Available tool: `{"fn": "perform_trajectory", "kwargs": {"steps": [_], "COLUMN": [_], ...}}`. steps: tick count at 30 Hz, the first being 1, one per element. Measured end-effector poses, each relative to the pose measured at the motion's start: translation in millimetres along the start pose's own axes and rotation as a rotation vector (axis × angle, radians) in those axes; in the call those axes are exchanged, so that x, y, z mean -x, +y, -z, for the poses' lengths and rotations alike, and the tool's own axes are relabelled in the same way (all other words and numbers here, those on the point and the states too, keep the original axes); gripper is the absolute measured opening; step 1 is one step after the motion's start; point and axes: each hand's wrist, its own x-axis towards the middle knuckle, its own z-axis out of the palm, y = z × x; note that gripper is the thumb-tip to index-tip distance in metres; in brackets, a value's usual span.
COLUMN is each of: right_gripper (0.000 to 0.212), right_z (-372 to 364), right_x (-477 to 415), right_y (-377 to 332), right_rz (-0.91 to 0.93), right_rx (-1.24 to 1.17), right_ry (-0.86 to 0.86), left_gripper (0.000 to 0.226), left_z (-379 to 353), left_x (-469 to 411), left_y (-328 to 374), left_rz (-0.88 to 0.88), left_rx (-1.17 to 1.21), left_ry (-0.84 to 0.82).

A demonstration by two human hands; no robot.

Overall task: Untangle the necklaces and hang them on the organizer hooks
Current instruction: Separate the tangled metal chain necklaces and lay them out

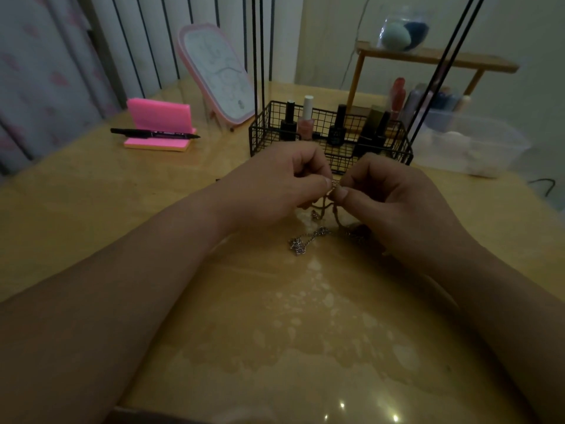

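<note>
Frame centre, my left hand (275, 182) and right hand (394, 194) both pinching tangled thin silver chain necklaces (308, 240), slack lying on glossy yellow wooden table (91, 194)

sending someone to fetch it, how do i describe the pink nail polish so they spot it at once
Find the black wire basket on the wooden table. A row of small bottles stands inside it, and the pink nail polish bottle is second from the left. It alone has a pale pink body and a white cap; the black bottles beside it are dark all over.
</note>
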Motion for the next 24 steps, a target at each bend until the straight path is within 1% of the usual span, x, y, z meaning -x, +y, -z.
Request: {"fn": "perform_trajectory", "kwargs": {"steps": [3,8,13,16,18,20,21,24], "right_gripper": [0.008,0.008,0.009,0.009,0.007,0.005,0.007,0.028], "right_z": [-0.3,-3.2,-1.4,0.4,1.2,0.3,-0.6,-3.8], "right_x": [-0.5,-1.6,-1.1,-1.3,-1.5,-1.3,-1.0,-1.6], "right_y": [-1.6,0.9,-1.7,-2.2,-2.1,-0.6,-0.2,-0.5], "right_rz": [-0.006,-0.044,-0.047,-0.05,-0.052,-0.051,-0.054,-0.075], "right_rx": [-0.03,0.0,0.013,0.027,0.028,0.027,0.023,-0.026], "right_ry": [0.065,0.058,0.101,0.128,0.106,0.042,0.008,-0.054], "left_gripper": [0.007,0.009,0.003,0.003,0.002,0.002,0.002,0.006], "left_z": [1.4,-3.7,-4.5,-3.5,-2.7,-2.1,-1.9,-0.6], "left_x": [-0.9,-1.2,-2.1,-1.7,-1.0,-0.5,-0.6,-1.2], "left_y": [0.8,-1.2,0.8,2.6,4.4,5.9,6.2,4.8], "left_rz": [0.038,0.09,0.126,0.173,0.187,0.197,0.199,0.184], "left_rx": [0.064,0.055,0.065,0.138,0.162,0.197,0.212,0.217], "left_ry": [0.004,-0.025,0.035,0.048,0.037,0.024,0.02,0.022]}}
